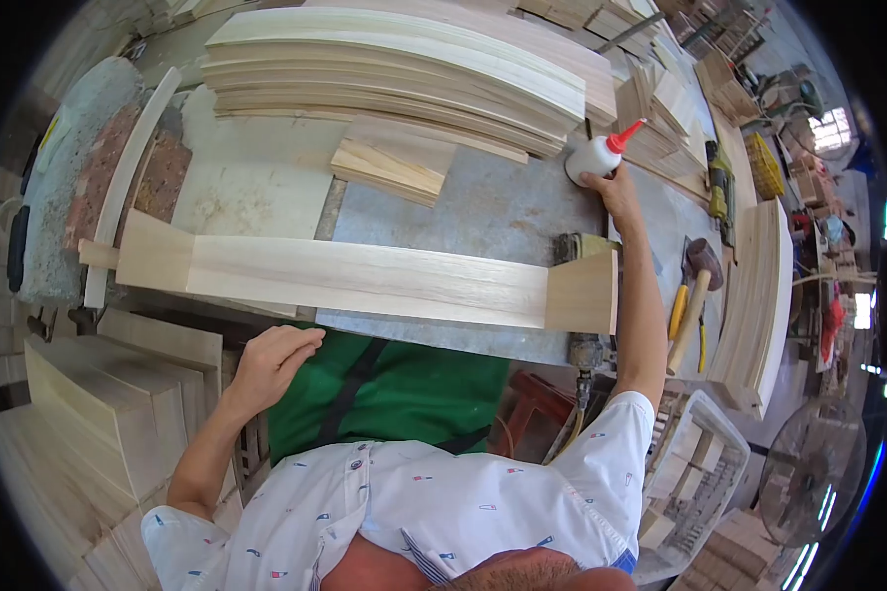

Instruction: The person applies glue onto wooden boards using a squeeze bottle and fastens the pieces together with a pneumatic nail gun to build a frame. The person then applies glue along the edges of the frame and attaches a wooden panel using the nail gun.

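My right hand [616, 192] reaches to the back of the bench and is wrapped around a white glue bottle [591, 160] with a red nozzle. The bottle leans, its nozzle pointing up and right. Before me lies a long wooden piece [365, 281] with a short upright board [581, 293] at its right end and another board [155, 253] at its left. Below the piece's front edge, near the green apron [404, 389], hovers my left hand [274, 364]. Its fingers are pressed together, and nothing shows in them. A nail gun [586, 350] lies partly under the piece's right end.
Long boards [394, 69] are stacked at the back, with short boards [389, 163] before them. On the right lie a mallet [702, 266], yellow-handled tools and a green power tool [721, 192]. A brick block [128, 158] stands left. A crate [700, 483] of wood pieces sits lower right.
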### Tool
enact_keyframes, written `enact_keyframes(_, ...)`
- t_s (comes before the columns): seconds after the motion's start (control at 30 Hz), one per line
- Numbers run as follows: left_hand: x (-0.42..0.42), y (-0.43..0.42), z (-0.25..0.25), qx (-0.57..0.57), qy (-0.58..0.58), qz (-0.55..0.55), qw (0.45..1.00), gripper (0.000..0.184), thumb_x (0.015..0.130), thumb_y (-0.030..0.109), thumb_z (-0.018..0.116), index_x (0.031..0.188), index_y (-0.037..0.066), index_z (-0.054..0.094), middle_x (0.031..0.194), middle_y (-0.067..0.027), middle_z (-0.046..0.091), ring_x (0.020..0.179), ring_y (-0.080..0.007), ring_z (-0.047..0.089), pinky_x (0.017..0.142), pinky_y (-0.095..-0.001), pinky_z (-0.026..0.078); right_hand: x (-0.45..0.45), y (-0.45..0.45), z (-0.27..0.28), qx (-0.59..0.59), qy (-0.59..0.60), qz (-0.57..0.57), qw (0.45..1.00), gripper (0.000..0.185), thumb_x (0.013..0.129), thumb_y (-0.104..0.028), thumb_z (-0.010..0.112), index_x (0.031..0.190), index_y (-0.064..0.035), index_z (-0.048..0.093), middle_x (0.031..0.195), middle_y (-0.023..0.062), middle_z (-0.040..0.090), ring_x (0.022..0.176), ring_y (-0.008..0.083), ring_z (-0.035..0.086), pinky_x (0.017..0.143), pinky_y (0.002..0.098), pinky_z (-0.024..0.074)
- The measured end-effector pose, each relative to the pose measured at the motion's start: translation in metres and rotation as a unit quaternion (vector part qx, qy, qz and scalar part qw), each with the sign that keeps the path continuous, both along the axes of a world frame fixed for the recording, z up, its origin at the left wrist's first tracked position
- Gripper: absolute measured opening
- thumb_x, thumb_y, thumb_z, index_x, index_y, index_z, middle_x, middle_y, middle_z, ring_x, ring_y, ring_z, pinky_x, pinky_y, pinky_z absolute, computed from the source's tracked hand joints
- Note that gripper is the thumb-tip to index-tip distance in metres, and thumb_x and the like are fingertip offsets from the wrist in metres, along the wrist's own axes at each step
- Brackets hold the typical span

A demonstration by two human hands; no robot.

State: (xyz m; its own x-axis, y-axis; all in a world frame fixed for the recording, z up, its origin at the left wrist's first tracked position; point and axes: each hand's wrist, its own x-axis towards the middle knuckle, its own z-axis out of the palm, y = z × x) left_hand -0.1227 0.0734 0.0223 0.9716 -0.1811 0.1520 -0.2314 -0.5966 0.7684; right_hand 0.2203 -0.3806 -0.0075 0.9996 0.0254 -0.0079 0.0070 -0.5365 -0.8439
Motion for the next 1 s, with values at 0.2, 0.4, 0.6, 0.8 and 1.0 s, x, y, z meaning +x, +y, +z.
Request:
enact_keyframes(0.2,-0.004,-0.01,-0.004,-0.046,0.042,-0.029,0.998,0.016,0.086,0.002,0.062,0.101,-0.001,0.066,0.081,-0.0114,0.063,0.071,-0.0243,0.064,0.065,-0.0321,0.051,-0.013,-0.005,0.012,0.059,0.014,-0.029,0.998,0.058,0.075,-0.026,0.072,0.122,0.0027,0.053,0.104,0.0113,0.064,0.091,0.0198,0.06,0.081,0.0321,0.0474)
enact_keyframes(0.4,0.013,-0.053,-0.005,-0.155,0.033,-0.102,0.982,0.016,0.086,0.004,0.062,0.102,0.0,0.066,0.084,-0.0107,0.064,0.075,-0.0247,0.064,0.066,-0.0335,0.051,-0.033,-0.025,0.006,0.014,0.063,-0.033,0.997,0.053,0.079,-0.029,0.068,0.119,0.0016,0.054,0.104,0.0101,0.062,0.089,0.0186,0.062,0.077,0.0342,0.05)
enact_keyframes(0.6,0.015,-0.074,-0.002,-0.159,-0.009,-0.151,0.976,0.017,0.086,0.004,0.062,0.103,0.002,0.066,0.085,-0.0102,0.065,0.077,-0.0248,0.065,0.067,-0.0334,0.052,-0.032,-0.015,0.014,0.019,0.123,0.013,0.992,0.045,0.074,-0.023,0.069,0.11,0.0021,0.057,0.094,0.0105,0.062,0.08,0.0195,0.06,0.068,0.0331,0.0483)
enact_keyframes(0.8,0.007,-0.058,-0.008,-0.163,0.062,-0.106,0.979,0.016,0.087,0.006,0.062,0.102,0.002,0.066,0.085,-0.0103,0.065,0.075,-0.0235,0.065,0.067,-0.0317,0.052,-0.044,-0.031,0.017,0.227,0.101,-0.038,0.968,0.043,0.078,-0.018,0.064,0.116,0.0007,0.054,0.106,0.0119,0.061,0.094,0.0264,0.063,0.081,0.0441,0.0529)
enact_keyframes(1.0,0.027,-0.058,0.001,-0.234,0.08,-0.075,0.966,0.02,0.086,0.009,0.067,0.105,0.003,0.067,0.084,-0.0089,0.065,0.076,-0.0177,0.064,0.07,-0.029,0.051,-0.108,-0.032,0.114,0.459,-0.031,-0.022,0.888,0.058,0.081,-0.023,0.063,0.131,-0.0004,0.044,0.122,0.0154,0.055,0.114,0.034,0.054,0.101,0.064,0.039)
